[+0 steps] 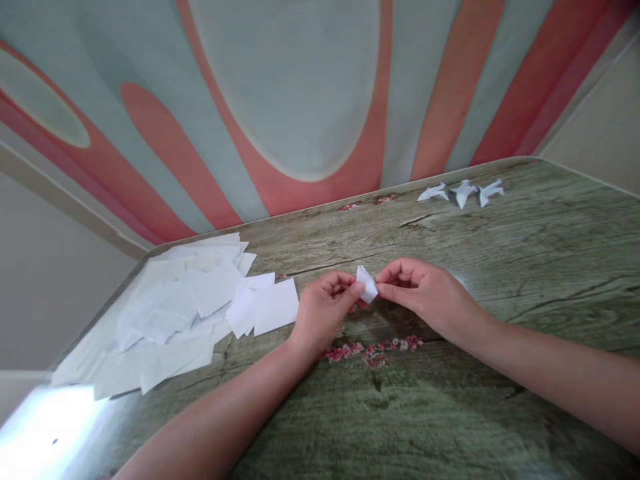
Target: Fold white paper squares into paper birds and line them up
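Note:
A small folded white paper (367, 285) is held above the middle of the table, its shape a compact kite with a pointed top. My left hand (325, 303) pinches it from the left, thumb on the face toward me and fingers curled behind. From the right, my right hand (425, 290) has thumb and index finger closed together at the paper's right corner. The far side of the paper and the tips behind it are hidden.
Loose white sheets (165, 307) lie in a spread pile at the left, with square papers (277, 307) beside my left wrist. Three folded paper birds (464, 193) sit near the back right edge. The wood-patterned table (550, 267) meets a striped wall (320, 170).

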Tool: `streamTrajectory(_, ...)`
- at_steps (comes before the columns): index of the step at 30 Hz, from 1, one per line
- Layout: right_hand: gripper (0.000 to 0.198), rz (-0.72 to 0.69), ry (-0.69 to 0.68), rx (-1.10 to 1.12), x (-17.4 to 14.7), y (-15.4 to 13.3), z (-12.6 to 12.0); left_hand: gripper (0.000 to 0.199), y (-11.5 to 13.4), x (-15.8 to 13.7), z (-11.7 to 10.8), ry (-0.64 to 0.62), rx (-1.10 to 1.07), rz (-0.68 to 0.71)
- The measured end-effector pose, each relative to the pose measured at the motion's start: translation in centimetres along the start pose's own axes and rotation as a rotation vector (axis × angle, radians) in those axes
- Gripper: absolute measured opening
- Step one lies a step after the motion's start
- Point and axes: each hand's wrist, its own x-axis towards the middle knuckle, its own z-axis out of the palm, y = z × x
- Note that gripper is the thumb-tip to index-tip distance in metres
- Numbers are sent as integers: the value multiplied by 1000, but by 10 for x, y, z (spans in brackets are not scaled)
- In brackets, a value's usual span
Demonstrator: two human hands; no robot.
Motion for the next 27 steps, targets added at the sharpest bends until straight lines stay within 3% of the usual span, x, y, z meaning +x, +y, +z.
streamTrajectory(5,23,-1,-28,51,-1,-1,3,18,-4,0,1,71,40,14)
streamTrajectory(16,21,15,2,57,0,4,2,17,-5,-3,5,11,-45,25)
streamTrajectory(20,23,68,-5,210,1,4,2,37,-4,-6,6,-26,-92,95)
streamTrajectory(27,23,63,-43,307,0,2,4,22,-8,-6,4,33,5,122)
